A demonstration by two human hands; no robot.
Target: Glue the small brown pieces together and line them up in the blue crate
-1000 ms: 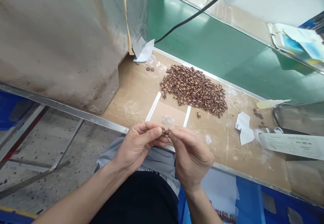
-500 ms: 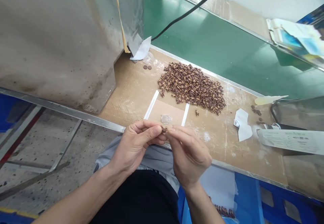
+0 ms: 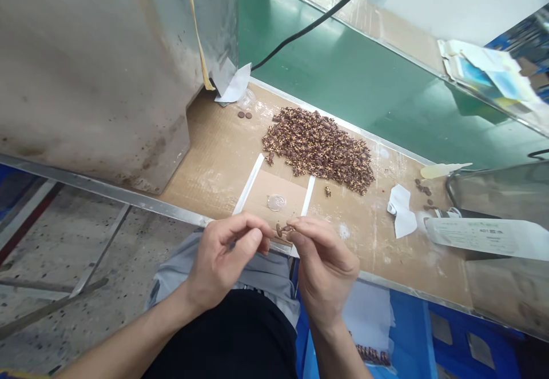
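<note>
While both hands meet just above the near edge of the cardboard-covered counter (image 3: 214,156), a small dark brown component (image 3: 280,230) sits between their fingertips; the left hand (image 3: 227,253) is curled, its thumb and forefinger closed on one end of the piece; the right hand (image 3: 326,264) pinches the other end, its remaining fingers folded under; just beyond them a clear round plastic disc (image 3: 275,202) lies between two white strips (image 3: 247,183); farther back a heap of brown parts with gold pins (image 3: 317,147) spreads across the counter; a crumpled white paper scrap (image 3: 398,213) lies to the right, well apart from the hands.
</note>
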